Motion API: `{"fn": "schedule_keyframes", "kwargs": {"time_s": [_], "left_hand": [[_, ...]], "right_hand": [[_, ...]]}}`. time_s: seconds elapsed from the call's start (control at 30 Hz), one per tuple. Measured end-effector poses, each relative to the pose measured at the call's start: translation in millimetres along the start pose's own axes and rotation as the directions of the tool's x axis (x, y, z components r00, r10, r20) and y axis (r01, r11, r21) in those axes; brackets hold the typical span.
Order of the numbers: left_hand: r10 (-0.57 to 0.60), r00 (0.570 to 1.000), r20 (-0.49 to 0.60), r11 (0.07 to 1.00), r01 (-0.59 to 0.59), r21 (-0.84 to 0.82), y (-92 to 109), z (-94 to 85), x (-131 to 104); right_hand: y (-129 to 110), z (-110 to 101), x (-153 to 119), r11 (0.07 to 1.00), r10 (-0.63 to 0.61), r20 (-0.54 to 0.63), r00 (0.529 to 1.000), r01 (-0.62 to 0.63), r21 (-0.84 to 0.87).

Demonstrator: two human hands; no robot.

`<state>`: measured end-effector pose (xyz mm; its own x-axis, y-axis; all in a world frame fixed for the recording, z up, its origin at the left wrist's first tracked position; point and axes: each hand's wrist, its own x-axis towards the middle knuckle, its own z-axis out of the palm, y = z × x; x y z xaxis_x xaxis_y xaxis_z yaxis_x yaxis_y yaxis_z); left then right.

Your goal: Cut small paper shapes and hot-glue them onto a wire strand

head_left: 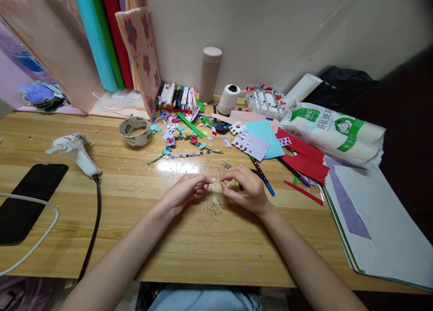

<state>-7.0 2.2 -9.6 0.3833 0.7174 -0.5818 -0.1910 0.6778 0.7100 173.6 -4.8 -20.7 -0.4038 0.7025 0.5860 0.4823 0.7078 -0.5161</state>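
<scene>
My left hand [188, 190] is closed in a pinch, its thumb and forefinger on a tiny pale purple paper flower [213, 180]. Just to the right, my right hand [247, 187] has thumb and forefinger brought together near the flower. Whatever those fingertips hold, if anything, is too small to make out. Partly hidden under the right hand is a dark-handled tool, probably scissors, with its metal tips [226, 165] showing. Beyond the hands lies a garland of small blue and white paper pieces [191, 155]. Paper crumbs [213, 205] are scattered below the fingers.
A white glue gun [79, 155], black phone [32, 198] and tape roll [135, 131] lie left. Behind are markers [177, 96], a tumbler [210, 74] and a thread spool [229, 99]. Coloured paper [265, 137], a plastic-wrapped pack [334, 130] and white sheets [389, 225] fill the right.
</scene>
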Motion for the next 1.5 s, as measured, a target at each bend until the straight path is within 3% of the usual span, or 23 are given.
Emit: {"fn": "schedule_keyframes", "kwargs": {"time_s": [0.87,1.0,1.07,1.13,1.17,1.23,1.3,1.33,1.4,1.5], "left_hand": [[0.002,1.0,0.014,0.998,-0.003,0.067,-1,0.9,-1],[0.019,0.999,0.043,0.994,-0.024,0.111,-3,-1.0,0],[0.086,0.996,-0.006,0.976,-0.083,0.2,-2,-3.8,2],[0.248,0.963,-0.11,0.916,-0.196,0.349,0,-7.8,7],[0.359,0.92,-0.156,0.855,-0.257,0.451,3,-9.8,10],[0.586,0.793,-0.168,0.651,-0.337,0.68,9,-13.0,17],[0.733,0.672,-0.105,0.407,-0.31,0.859,17,-14.4,24],[0.771,0.633,-0.075,0.307,-0.266,0.914,20,-14.5,28],[0.799,0.6,-0.042,0.183,-0.176,0.967,25,-14.4,35],[0.777,0.63,-0.018,0.129,-0.13,0.983,26,-16.2,45]], "right_hand": [[1,5,-3,0.994,-0.091,0.012,0.996,0.091,-0.059],[-1,4,-3,0.999,-0.017,-0.023,1.0,0.016,-0.046],[-2,4,-2,0.996,0.087,-0.09,0.992,-0.088,-0.014],[1,6,2,0.965,0.262,-0.164,0.951,-0.255,0.06],[3,9,6,0.931,0.363,-0.18,0.914,-0.346,0.119],[11,16,16,0.833,0.535,-0.156,0.83,-0.49,0.256],[21,25,28,0.759,0.614,-0.116,0.781,-0.544,0.357],[26,31,34,0.743,0.628,-0.114,0.77,-0.549,0.383],[36,41,44,0.722,0.653,-0.122,0.747,-0.565,0.4],[47,54,50,0.699,0.687,-0.113,0.718,-0.609,0.374]]}}
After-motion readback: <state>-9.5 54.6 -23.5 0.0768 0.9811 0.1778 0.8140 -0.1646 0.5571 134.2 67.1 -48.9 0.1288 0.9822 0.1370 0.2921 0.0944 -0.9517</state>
